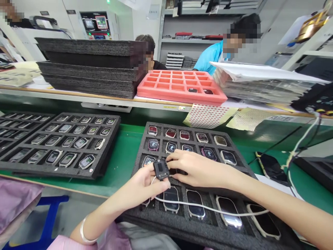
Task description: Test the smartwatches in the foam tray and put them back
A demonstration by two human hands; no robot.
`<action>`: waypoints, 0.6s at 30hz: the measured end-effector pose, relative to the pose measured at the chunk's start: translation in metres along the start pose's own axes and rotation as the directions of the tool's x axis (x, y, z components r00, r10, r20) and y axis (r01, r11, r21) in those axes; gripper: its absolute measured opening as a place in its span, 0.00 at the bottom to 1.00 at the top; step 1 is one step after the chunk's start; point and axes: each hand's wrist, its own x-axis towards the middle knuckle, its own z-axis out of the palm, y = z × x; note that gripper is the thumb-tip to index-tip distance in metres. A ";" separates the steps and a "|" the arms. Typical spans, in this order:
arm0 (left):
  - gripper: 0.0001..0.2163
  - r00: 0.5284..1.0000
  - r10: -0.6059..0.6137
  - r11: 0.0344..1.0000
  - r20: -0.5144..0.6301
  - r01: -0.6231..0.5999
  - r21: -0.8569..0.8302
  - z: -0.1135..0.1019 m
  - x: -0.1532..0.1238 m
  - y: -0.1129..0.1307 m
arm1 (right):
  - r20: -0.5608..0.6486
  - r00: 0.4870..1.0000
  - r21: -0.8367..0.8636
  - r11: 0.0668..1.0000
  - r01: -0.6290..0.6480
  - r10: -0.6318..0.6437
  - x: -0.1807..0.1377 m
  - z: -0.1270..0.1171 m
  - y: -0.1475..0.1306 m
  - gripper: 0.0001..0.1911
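Observation:
My left hand (149, 180) is closed on a small square black device (161, 169) with a row of metal contacts on its face. A thin white cable (197, 205) trails from that hand to the right, across the tray. My right hand (192, 165) lies over the tray's middle, its fingers bent and apart, with fingertips beside the device's right edge. Under its palm a compartment is mostly hidden. The dark foam tray (153, 217) holds smartwatches in rows. One lit watch (148, 160) sits just behind the device; a dark-screened watch (195, 204) lies in the front row.
Another foam tray (100, 163) of watches stands left on the green table (122, 146). A red foam tray (156, 94) and stacked black foam (91, 74) sit on the shelf above. A phone (272, 166) lies right. Two people (210, 57) (157, 65) are behind the shelf.

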 end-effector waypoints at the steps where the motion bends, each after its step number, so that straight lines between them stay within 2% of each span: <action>1: 0.17 1.000 -0.012 1.000 0.004 0.012 0.002 0.000 0.000 0.000 | -0.015 1.000 -0.019 1.000 -0.006 0.005 0.000 0.001 0.001 0.07; 5: 0.17 1.000 -0.008 1.000 -0.027 0.007 -0.016 -0.001 -0.003 -0.004 | -0.104 0.994 -0.091 0.995 -0.047 0.037 -0.002 0.006 0.006 0.11; 9: 0.17 0.999 -0.003 1.000 -0.041 0.002 -0.017 -0.003 -0.005 -0.009 | -0.319 0.943 0.040 0.996 -0.082 0.091 -0.010 0.001 0.007 0.18; 11: 0.15 1.000 -0.009 1.000 -0.020 0.009 -0.010 -0.004 -0.004 -0.010 | -0.407 0.910 0.115 0.993 -0.034 0.078 -0.014 -0.004 0.003 0.19; 13: 0.16 1.000 -0.016 1.000 0.011 0.016 -0.017 -0.003 -0.003 -0.010 | -0.410 0.912 0.136 0.989 0.050 0.010 -0.015 -0.007 -0.004 0.20; 15: 0.17 1.000 -0.011 0.999 0.019 0.012 -0.040 -0.002 -0.002 -0.009 | -0.363 0.929 0.087 0.989 0.119 -0.080 -0.012 -0.007 -0.012 0.19; 18: 0.16 0.999 -0.001 0.999 -0.042 -0.001 -0.042 0.001 -0.001 -0.007 | -0.337 0.928 -0.006 0.986 0.165 -0.157 -0.005 -0.002 -0.019 0.17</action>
